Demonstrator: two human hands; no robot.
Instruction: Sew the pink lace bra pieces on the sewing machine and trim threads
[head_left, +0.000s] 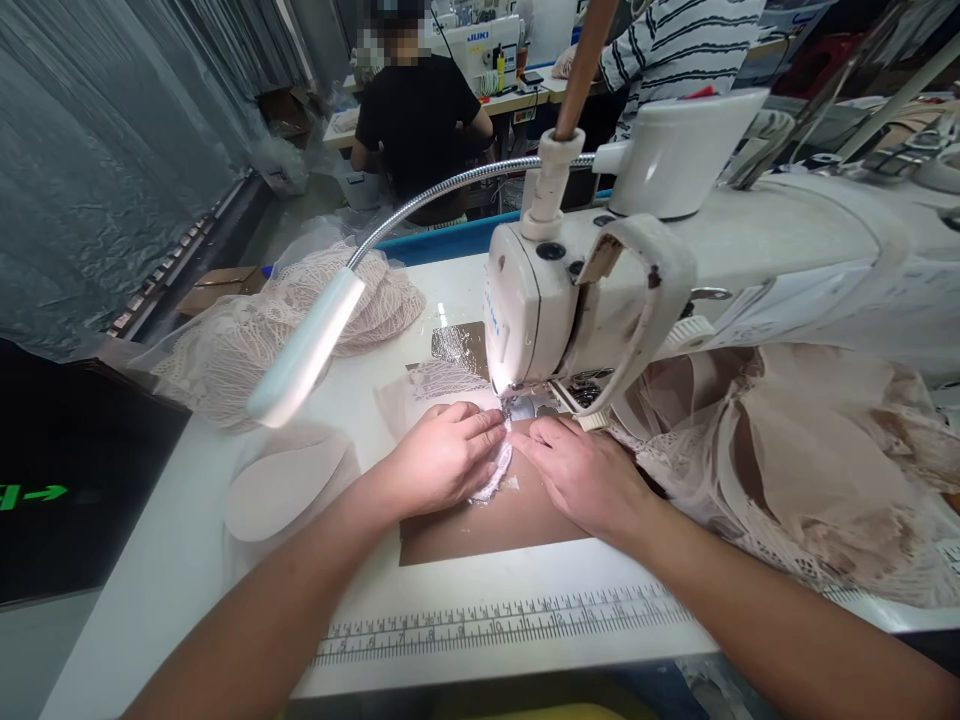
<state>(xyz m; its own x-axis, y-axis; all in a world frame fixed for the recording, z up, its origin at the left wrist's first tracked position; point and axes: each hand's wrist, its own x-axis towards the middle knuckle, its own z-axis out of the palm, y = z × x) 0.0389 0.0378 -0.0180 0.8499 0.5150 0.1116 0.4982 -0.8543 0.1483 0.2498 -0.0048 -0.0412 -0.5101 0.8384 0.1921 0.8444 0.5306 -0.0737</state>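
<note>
Under the needle of a white sewing machine (525,310) lies a pale lace fabric piece (493,486), brightly lit by the lamp. My left hand (450,455) presses down on it from the left, fingers together and curled over its edge. On the other side my right hand (581,470) has its fingertips closed at the lace's right edge, close to the presser foot; the thumb rests low. Beneath both hands is a brown sheet (457,540) on the white table. More sheer lace (442,378) spreads behind my left hand. The needle tip is mostly hidden by my fingers.
Stacked lace pieces (360,300) lie at the back left, near a lamp head (307,350) on a bent metal neck. A pale oval pad (285,490) is left of my arm. Beige fabric (817,450) heaps at right. A printed ruler (495,628) runs along the front. A person (420,120) sits beyond.
</note>
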